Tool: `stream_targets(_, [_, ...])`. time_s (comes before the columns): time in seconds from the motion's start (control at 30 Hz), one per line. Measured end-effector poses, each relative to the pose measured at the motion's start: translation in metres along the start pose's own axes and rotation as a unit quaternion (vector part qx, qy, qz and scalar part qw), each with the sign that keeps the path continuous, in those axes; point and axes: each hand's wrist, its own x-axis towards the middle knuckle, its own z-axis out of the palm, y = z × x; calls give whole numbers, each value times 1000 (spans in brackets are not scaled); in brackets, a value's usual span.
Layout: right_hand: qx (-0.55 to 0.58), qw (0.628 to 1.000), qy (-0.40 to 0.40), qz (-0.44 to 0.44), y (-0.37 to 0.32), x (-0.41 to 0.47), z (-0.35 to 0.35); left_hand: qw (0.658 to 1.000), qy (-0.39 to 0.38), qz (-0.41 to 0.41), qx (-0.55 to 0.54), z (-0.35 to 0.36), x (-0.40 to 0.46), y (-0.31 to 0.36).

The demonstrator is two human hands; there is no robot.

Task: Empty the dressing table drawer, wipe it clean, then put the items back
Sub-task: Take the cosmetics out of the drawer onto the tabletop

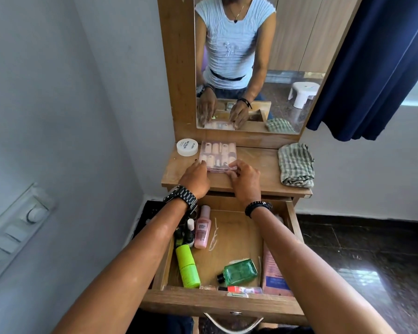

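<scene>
Both my grips pinch the near edge of the nail box [218, 156] lying on the table [256, 165]: left hand [195, 178] at its left corner, right hand [245, 180] at its right. Below, the open drawer [227, 302] holds a green tube [187, 266], pink bottle [203, 231] and green bottle [239, 272].

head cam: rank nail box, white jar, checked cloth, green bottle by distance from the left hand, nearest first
1. Nail box: on the tabletop, touched by the left hand.
2. White jar: back left of the tabletop, beside the box.
3. Checked cloth and green bottle: both far off, too close to call; cloth on the tabletop's right end, bottle down in the open drawer.
</scene>
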Motion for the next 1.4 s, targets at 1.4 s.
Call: stream_targets(1.4, [-219, 875, -430, -22, 55, -138, -55, 974, -212, 11, 72, 96, -126, 8])
